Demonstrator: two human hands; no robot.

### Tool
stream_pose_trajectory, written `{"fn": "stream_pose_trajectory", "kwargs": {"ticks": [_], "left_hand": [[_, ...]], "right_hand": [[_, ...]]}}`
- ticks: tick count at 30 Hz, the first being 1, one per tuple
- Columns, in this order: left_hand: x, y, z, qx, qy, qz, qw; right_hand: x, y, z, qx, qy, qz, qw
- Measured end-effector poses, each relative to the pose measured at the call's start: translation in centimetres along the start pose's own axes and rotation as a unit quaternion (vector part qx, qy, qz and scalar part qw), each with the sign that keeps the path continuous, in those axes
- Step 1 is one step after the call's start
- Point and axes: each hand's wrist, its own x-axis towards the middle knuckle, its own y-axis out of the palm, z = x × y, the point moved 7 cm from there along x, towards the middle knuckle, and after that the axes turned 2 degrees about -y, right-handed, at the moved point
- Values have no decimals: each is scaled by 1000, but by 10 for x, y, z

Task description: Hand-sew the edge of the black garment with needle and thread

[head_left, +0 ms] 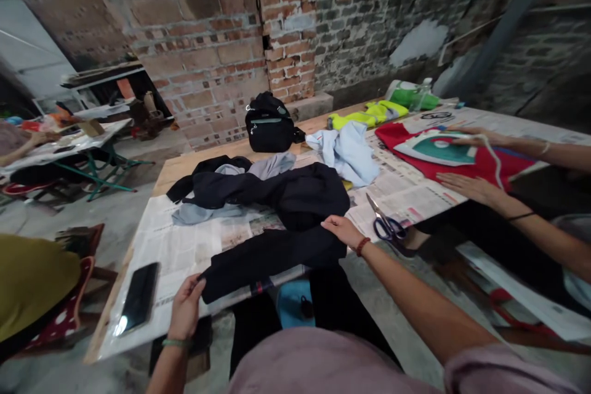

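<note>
A dark navy garment stretches between my two hands at the table's near edge, one long part lying flat. Thumb and fingers of my left hand pinch its left end. My right hand grips the upper right part, fingers closed on the cloth. Behind it the dark cloth bunches up in a heap; whether this is all one piece I cannot tell. Light grey-blue cloth shows beneath the heap. Scissors with dark blue handles lie right of my right hand.
A black phone lies on the newspaper-covered table at left. Behind the clothes are a black bag, a light blue garment and a yellow hi-vis garment. At right a co-worker's hands rest by a green-and-white iron on red cloth.
</note>
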Motion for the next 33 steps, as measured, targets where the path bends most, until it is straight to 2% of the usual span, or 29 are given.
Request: {"fn": "stream_pose_trajectory", "kwargs": {"ticks": [3, 7, 10, 13, 16, 19, 22, 24, 29, 33], "left_hand": [[-4, 15, 22, 19, -22, 28, 999], [-4, 13, 31, 24, -13, 13, 1000], [-4, 8, 37, -26, -22, 17, 999], [-4, 7, 41, -71, -28, 30, 997], [-4, 7, 41, -89, -26, 32, 995], [-5, 7, 41, -90, -27, 29, 995], [-7, 6, 40, -87, -21, 33, 995], [-8, 6, 39, -73, -12, 42, 996], [-7, 9, 38, -17, 8, 82, 996], [-6, 8, 42, -6, 7, 77, 997]], "right_hand": [[-6, 6, -22, -85, -1, -42, 996], [-14, 1, -21, -124, -46, -72, 989], [-25, -6, 6, -195, -139, -69, 968], [-40, -4, 46, -296, -219, -83, 926], [-49, 17, 81, -306, -269, -51, 912], [-49, 49, 95, -282, -288, 6, 915], [-45, 74, 83, -293, -270, 41, 916], [-44, 80, 68, -304, -251, 43, 918], [-52, 78, 41, -270, -254, 12, 929], [-55, 77, 32, -227, -263, -10, 938]]}}
